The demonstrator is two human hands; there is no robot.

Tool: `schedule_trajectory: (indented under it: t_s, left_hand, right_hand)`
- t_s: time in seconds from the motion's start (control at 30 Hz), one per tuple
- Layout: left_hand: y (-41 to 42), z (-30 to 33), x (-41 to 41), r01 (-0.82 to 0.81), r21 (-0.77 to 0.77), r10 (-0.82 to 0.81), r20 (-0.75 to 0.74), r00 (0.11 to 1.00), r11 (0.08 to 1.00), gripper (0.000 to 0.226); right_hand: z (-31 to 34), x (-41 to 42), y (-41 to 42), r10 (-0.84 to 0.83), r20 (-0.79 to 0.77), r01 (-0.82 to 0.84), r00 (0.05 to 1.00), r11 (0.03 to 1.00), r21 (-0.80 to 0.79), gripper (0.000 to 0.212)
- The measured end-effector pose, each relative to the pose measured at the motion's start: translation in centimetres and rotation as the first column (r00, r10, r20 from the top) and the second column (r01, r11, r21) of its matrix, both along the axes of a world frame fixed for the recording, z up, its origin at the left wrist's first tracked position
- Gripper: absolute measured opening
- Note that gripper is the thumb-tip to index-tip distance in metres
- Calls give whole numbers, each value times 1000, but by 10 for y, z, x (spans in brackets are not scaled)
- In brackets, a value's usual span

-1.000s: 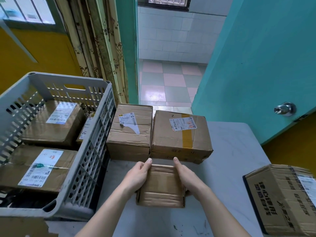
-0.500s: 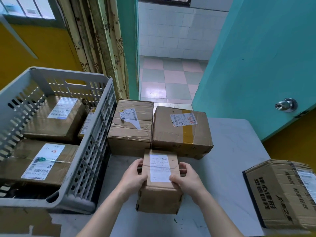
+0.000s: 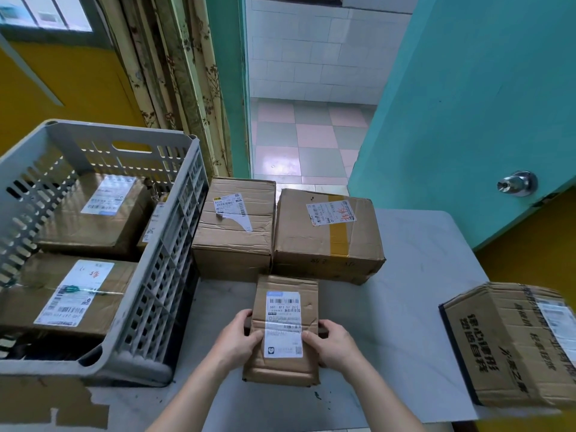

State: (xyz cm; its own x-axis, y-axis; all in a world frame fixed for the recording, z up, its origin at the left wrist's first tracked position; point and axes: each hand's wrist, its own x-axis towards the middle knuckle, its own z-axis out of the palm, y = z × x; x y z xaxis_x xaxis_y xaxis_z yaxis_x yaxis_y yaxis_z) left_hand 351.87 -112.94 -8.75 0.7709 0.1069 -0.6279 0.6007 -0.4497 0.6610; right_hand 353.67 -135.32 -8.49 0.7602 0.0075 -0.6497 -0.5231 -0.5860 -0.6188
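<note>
We grip the small parcel label-up with our left hand and right hand curled round its sides, probably next lifting it into the crate.

Creased matt cardboard parcel (glossy paper label), grey plastic crate.

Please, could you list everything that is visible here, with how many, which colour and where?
small labelled box: one, brown, table's near middle.
plain boxes: two, brown, side by side behind it.
printed box: one, brown with black print, table's right edge.
crate: one, grey, at left.
crate boxes: three visible, brown, inside the crate.
table: one, white, under the boxes.
door: one, teal, at right.
knob: one, silver, on the door.
curtain: one, yellowish floral, behind the crate.
left hand: grips the small box's left side.
right hand: grips its right side.
</note>
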Motion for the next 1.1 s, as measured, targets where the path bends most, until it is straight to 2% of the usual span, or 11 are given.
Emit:
schedule_trajectory:
  t_s: [0.1,0.23,0.33,0.37,0.47,0.53,0.67,0.8,0.9,0.97,1.1]
  left_hand:
    - [-1,-3,0,8,0,-8,-22,1000,1000,42]
    - [1,-6,1,-30,-88,24,-69,997,996,32]
    - [8,-16,-2,-127,-195,102,-132,986,973,32]
    - [9,-20,-3,-152,-204,126,-132,983,967,34]
    - [4,-22,-5,-204,-211,186,-101,977,956,36]
    - [-4,-16,-4,-132,-204,125,-47,991,970,41]
    - [-18,-2,4,26,-143,-23,19,1000,989,53]
    - [-16,-18,10,38,-208,-45,-28,999,977,102]
    - [-18,-6,6,17,-300,-42,-75,996,954,77]
    - [-19,-2,4,51,-339,-70,-44,997,939,63]
    - [-13,-4,-3,147,-326,-155,4,988,934,77]
  right_hand:
    - [-4,-1,-2,-18,-7,19,1000,999,45,14]
    - [-6,-3,-5,-108,102,103,989,993,52,35]
    - [-6,-2,-15,-139,164,127,977,989,81,24]
    - [-7,-1,-18,-110,149,103,983,993,59,34]
    - [-3,-2,-19,-87,-23,88,996,995,47,91]
    - [0,-1,-15,-112,-62,120,992,984,134,100]
    - [6,-1,-8,-118,58,111,991,987,120,86]
    - [6,2,-10,-112,164,95,980,990,106,62]
    - [6,1,-11,-76,213,51,974,992,120,46]
    - [2,0,-13,-43,222,15,974,992,123,56]
    - [-8,-8,-17,68,100,-87,993,977,195,87]
